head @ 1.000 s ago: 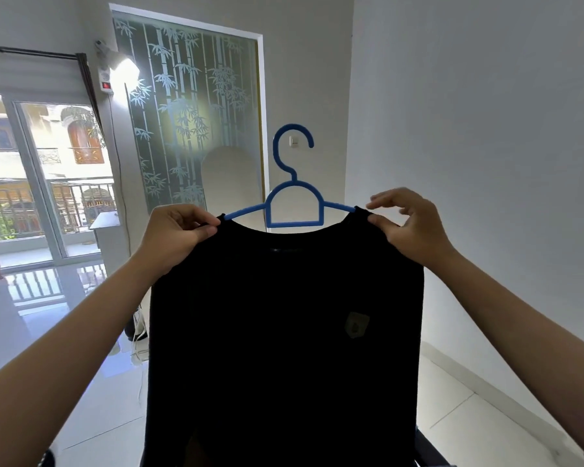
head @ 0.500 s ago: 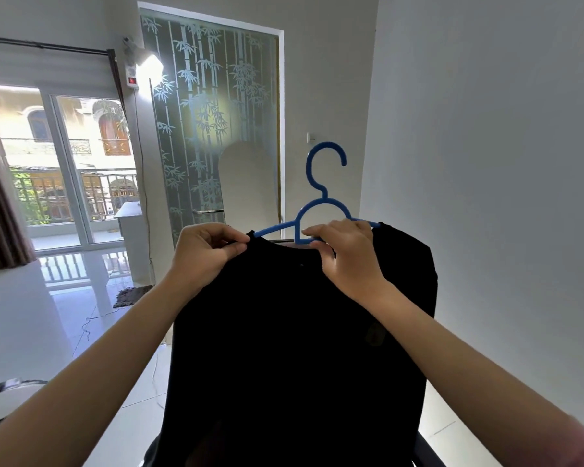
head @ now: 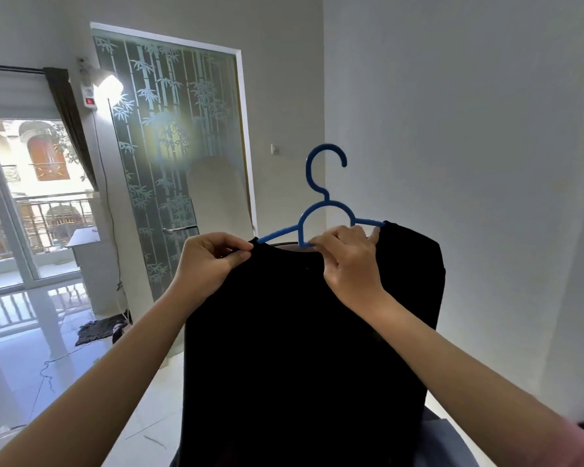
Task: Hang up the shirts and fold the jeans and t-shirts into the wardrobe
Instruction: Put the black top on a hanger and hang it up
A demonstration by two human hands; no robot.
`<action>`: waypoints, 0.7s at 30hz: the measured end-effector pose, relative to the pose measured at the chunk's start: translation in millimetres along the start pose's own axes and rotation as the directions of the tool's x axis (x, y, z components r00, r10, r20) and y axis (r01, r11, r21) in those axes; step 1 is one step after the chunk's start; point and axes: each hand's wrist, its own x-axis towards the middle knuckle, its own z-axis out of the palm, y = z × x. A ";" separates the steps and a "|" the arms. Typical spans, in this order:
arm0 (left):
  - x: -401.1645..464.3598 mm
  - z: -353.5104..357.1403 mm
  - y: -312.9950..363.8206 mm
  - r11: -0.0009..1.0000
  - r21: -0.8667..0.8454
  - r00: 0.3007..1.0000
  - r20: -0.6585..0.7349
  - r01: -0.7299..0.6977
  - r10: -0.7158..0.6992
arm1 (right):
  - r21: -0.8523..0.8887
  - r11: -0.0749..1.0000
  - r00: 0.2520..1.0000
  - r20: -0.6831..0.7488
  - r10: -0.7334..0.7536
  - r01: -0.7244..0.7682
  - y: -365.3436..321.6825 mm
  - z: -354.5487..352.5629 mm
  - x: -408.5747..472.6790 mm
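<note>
White-walled room (head: 452,112), bamboo-etched glass door (head: 179,156), glossy tiled floor (head: 21,358).

Holding up black shirt (head: 304,348) on blue hanger (head: 321,210), hook pointing up and curling right. Left hand (head: 209,261) pinching collar edge at hanger's left arm. Right hand (head: 348,264) gripping hanger's lower bar at the centre, fingers curling over neckline. Hanging behind: frosted bamboo-pattern glass door (head: 176,156), dark curtain (head: 70,119), balcony window (head: 24,203). Lying on glossy floor: dark mat (head: 96,328).
</note>
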 end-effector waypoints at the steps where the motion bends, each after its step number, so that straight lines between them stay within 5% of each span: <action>1: -3.0 -6.9 1.9 1.000 -0.021 1.000 0.017 -0.004 0.004 | -0.009 1.000 1.000 -0.001 -0.003 0.003 -7.3 -4.2 -0.9; 10: -27.3 -24.9 41.1 0.978 -0.051 0.955 0.210 -0.202 0.209 | -0.011 0.997 0.997 -0.015 -0.071 0.071 -52.1 -68.2 -20.6; 21: -64.7 31.4 86.5 0.920 -0.131 0.777 0.498 -0.371 0.384 | -0.297 0.955 0.995 0.098 0.001 0.028 -58.6 -195.4 -50.9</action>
